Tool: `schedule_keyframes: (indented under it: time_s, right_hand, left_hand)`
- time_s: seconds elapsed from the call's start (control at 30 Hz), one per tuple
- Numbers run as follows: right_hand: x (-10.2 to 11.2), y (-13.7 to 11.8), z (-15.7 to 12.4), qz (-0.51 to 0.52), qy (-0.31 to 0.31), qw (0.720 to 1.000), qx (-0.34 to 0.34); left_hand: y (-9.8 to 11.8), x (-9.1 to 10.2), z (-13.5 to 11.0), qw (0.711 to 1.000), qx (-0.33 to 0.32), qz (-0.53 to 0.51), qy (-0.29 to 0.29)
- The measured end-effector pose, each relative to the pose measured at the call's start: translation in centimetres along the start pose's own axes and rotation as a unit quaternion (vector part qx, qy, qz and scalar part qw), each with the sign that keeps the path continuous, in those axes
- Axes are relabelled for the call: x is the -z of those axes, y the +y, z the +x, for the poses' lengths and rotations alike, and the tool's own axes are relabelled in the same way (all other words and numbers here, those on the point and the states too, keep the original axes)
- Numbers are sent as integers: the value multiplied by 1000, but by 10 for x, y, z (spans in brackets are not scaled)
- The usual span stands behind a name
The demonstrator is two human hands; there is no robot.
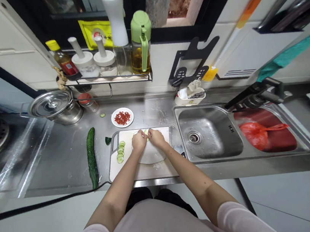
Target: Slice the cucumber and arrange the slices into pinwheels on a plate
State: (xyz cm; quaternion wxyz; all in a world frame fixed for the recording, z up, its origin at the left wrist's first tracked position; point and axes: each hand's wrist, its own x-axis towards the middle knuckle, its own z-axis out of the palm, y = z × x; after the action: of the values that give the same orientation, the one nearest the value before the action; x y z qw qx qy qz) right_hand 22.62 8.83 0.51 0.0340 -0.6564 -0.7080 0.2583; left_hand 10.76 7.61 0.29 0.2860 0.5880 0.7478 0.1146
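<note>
My left hand (pixel 139 141) and my right hand (pixel 156 138) meet over the far part of a white plate (pixel 152 156), fingertips closed around cucumber slices (pixel 146 133). The fingers partly hide these slices, so I cannot tell how many there are. Under the plate lies a white cutting board (pixel 119 173) with a grey edge and handle. A row of overlapping cucumber slices (pixel 121 152) rests on the board, left of my hands. Farther left, a whole cucumber (pixel 92 157) lies on the steel counter. Beside the board's handle is a dark green cucumber end (pixel 108 140).
A small dish (pixel 113 122) of red pieces stands behind the board. To the right are a steel sink (pixel 209 131) and a red plastic bag (pixel 254 136). A lidded pot (pixel 69 112) stands back left, below a shelf (pixel 109 79) of bottles and jars.
</note>
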Motion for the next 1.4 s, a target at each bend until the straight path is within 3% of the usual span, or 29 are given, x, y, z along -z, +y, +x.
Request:
schedule_keyframes:
  time_s: [0.47,0.6,0.77,0.97,1.2,1.4]
  right_hand:
    - [5,8,-13,44,43,998,-32]
    - [4,17,-24,78,61,995,-34]
    - [0,31,-47,136,79,987,-23]
    - [2,43,-83,191,124,974,-6]
    - [5,46,-115,208,137,969,-3]
    - [5,46,-125,223,136,965,1]
  left_hand:
    - [-10,9,-16,998,6,-59,29]
    - [-28,19,-33,991,14,-110,73]
    - [-68,37,-58,980,42,-152,119]
    - [-113,57,-81,977,92,-149,123]
    - [-137,72,-100,986,129,-59,91]
    - [-142,66,-106,987,156,15,33]
